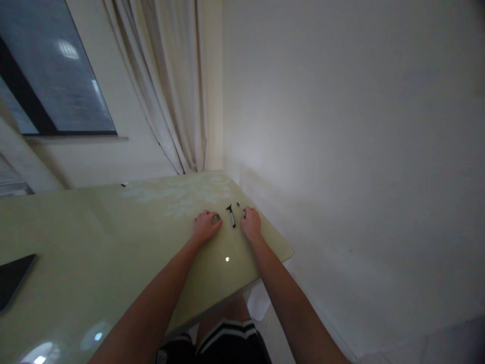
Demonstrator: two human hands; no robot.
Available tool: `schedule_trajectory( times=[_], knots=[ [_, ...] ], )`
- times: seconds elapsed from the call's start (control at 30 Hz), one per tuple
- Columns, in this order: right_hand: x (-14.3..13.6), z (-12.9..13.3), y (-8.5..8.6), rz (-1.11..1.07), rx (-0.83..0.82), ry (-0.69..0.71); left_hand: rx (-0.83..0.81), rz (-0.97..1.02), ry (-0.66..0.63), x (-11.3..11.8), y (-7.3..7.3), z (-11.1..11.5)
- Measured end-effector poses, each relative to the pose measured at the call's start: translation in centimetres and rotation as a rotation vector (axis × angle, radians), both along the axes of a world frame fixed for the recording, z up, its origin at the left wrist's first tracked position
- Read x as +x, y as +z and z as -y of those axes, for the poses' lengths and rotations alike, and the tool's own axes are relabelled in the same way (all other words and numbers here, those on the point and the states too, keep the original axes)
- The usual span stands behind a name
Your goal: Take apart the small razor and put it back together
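Note:
My left hand (206,225) rests on the table with its fingers curled around a small round, dark-greenish object (215,220), whose kind I cannot make out. To its right, a razor (232,217) with a black head and a grey-and-black handle lies on the tabletop, head pointing away from me, touched by neither hand. My right hand (251,222) is closed on a slim stick with a dark tip that looks like a toothbrush (238,205). Most of its handle is hidden under the fingers.
The pale green glossy table (144,242) meets a white wall (341,151) on the right. A dark flat device (15,278) lies at the left edge. A small black item (123,185) sits at the back. Beige curtains (170,91) hang behind, beside a window (56,65).

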State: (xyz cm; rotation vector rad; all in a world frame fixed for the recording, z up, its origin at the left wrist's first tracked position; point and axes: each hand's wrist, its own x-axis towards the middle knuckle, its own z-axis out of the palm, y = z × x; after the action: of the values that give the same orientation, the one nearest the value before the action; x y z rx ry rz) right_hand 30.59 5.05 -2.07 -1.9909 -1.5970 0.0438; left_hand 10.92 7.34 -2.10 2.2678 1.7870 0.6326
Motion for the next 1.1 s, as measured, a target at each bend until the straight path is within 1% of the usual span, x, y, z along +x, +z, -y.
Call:
schedule_trajectory(
  times=[0.4,0.63,0.73,0.8,0.93,1.1],
  knots=[
    [0.3,-0.2,0.0,-0.042,0.008,-0.004,0.019,-0.009,-0.026,0.3,0.1,0.4],
    [0.1,0.2,0.5,-0.048,0.002,-0.017,0.017,-0.011,-0.025,0.3,0.2,0.5],
    [-0.2,0.4,0.8,0.007,0.053,-0.009,0.016,-0.01,-0.03,0.2,0.2,0.5],
    [-0.5,0.6,0.9,0.075,0.077,0.029,0.016,-0.007,-0.025,0.2,0.2,0.5],
    [-1.3,0.9,1.1,0.197,0.063,0.12,0.01,-0.004,-0.015,0.3,0.3,0.5],
    [-1.6,0.9,0.8,0.281,0.024,0.167,0.011,-0.003,-0.021,0.3,0.3,0.6]
  ],
)
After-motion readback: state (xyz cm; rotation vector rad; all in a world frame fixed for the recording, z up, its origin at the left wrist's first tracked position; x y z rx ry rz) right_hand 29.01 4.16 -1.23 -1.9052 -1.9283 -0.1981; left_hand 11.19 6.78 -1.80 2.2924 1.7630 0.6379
